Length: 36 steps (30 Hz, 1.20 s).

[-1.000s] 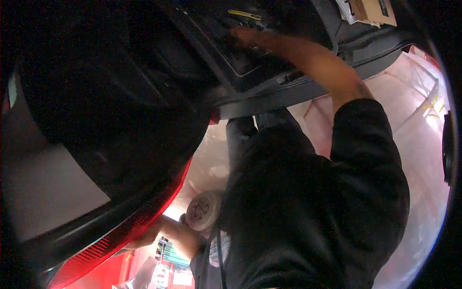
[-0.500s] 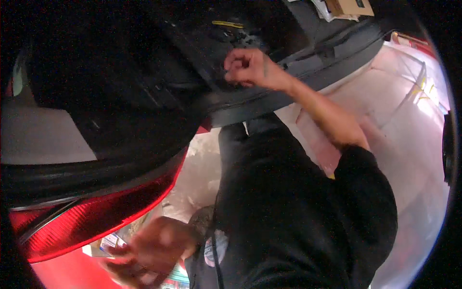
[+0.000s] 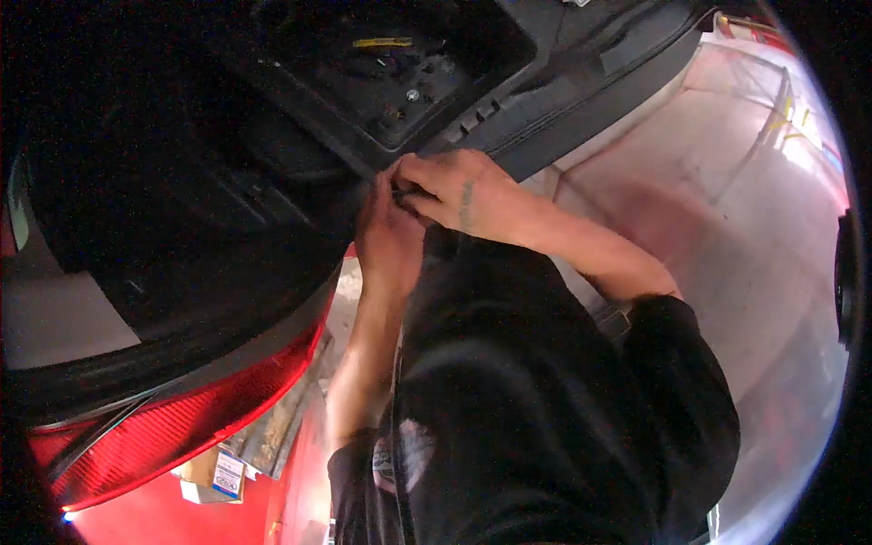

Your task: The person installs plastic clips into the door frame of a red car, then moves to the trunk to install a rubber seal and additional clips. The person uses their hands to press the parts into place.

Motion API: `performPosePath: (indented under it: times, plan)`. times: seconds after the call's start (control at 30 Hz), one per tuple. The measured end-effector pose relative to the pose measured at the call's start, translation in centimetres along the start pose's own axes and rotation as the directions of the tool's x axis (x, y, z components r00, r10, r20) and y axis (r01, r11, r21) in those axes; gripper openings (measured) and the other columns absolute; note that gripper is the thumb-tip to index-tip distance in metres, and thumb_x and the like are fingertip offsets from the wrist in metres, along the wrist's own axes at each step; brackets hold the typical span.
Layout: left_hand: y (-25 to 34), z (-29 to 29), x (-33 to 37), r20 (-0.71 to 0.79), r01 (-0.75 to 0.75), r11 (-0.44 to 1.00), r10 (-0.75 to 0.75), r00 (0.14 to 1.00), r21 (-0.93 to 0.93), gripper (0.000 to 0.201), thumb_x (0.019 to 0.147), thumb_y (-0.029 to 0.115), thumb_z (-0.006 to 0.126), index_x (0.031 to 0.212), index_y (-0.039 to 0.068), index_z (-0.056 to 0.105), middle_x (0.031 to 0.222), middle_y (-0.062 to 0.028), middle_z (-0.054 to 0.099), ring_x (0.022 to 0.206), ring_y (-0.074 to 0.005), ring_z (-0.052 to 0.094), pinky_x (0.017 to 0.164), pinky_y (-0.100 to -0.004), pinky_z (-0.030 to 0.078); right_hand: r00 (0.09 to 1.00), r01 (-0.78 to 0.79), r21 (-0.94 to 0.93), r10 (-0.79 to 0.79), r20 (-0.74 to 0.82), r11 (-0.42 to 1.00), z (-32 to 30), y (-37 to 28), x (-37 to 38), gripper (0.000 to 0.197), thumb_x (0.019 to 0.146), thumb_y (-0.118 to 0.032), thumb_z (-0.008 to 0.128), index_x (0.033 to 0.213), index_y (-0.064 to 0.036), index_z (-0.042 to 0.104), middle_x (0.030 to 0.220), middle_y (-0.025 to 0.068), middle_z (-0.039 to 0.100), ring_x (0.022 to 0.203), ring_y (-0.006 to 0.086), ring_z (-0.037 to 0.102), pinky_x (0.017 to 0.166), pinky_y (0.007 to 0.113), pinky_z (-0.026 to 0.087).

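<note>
My two hands meet at the near edge of a car's open boot, over the dark plastic sill trim (image 3: 536,136). My right hand (image 3: 463,193) is closed, its fingers bent toward the left fingertips. My left hand (image 3: 391,241) points up from below, its fingers pressed together against the right ones. Something small and dark may sit between the fingers, but they hide it. Just beyond is a black recessed tray (image 3: 395,148), holding a slim yellow tool (image 3: 382,42) and several small loose fasteners, one of them a shiny round piece (image 3: 413,95).
To the left, a red tail light (image 3: 209,391) curves below the boot edge. Beneath it, a small white and blue carton (image 3: 222,474) lies beside a red surface (image 3: 173,513). On the right stretches a pale, smudged floor (image 3: 690,173).
My left hand has risen from low left up to the sill. My right hand has come down slightly, and the two now touch. The view has shifted, showing more of the tray.
</note>
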State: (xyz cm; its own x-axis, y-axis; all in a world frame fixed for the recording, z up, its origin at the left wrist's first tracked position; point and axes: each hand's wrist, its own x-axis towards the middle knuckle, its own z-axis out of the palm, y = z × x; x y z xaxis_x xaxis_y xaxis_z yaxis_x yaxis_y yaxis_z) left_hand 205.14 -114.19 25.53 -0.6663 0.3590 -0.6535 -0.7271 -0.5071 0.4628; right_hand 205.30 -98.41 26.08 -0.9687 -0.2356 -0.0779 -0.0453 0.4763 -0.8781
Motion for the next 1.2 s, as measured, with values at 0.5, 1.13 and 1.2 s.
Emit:
performPosePath:
  times: [0.5, 1.13, 1.2]
  plan:
    - [-2.7, -1.8, 2.7, 0.066, 0.104, 0.973, -0.092, 0.994, -0.205, 0.039, 0.103, 0.019, 0.043, 0.133, -0.005, 0.049, 0.125, -0.0184, 0.056, 0.124, -0.0334, 0.053, 0.106, -0.0474, 0.047, 0.821, -0.482, 0.762, 0.527, 0.220, 0.433, -3.2, 1.6, -0.9, 0.024, 0.095, -0.010, 0.056, 0.111, 0.0064, 0.064, 0.094, 0.0123, 0.069, 0.080, 0.0230, 0.070, 0.070, 0.035, 0.056]
    - [-2.4, -1.8, -5.4, 0.122, -0.099, 0.906, 0.053, 0.991, 0.412, 0.027, 0.101, 0.012, 0.056, 0.123, -0.001, 0.063, 0.099, -0.0074, 0.066, 0.087, -0.0169, 0.062, 0.078, -0.0309, 0.050, 0.891, -0.271, 0.863, 0.449, 0.058, 0.426, 0.0, -0.3, -11.1, 0.032, 0.094, -0.001, 0.059, 0.124, 0.0067, 0.059, 0.123, 0.0173, 0.065, 0.106, 0.0232, 0.068, 0.090, 0.034, 0.058]
    - [-2.1, -3.2, -7.6, 0.158, -0.135, 0.828, 0.057, 0.986, 0.545, 0.023, 0.098, 0.010, 0.062, 0.119, 0.001, 0.067, 0.091, -0.0030, 0.067, 0.080, -0.0118, 0.060, 0.072, -0.0265, 0.048, 0.888, -0.218, 0.861, 0.459, -0.020, 0.459, 2.5, -2.1, -12.6, 0.031, 0.092, -0.004, 0.061, 0.121, 0.0065, 0.061, 0.115, 0.0137, 0.068, 0.096, 0.0203, 0.069, 0.086, 0.033, 0.057]
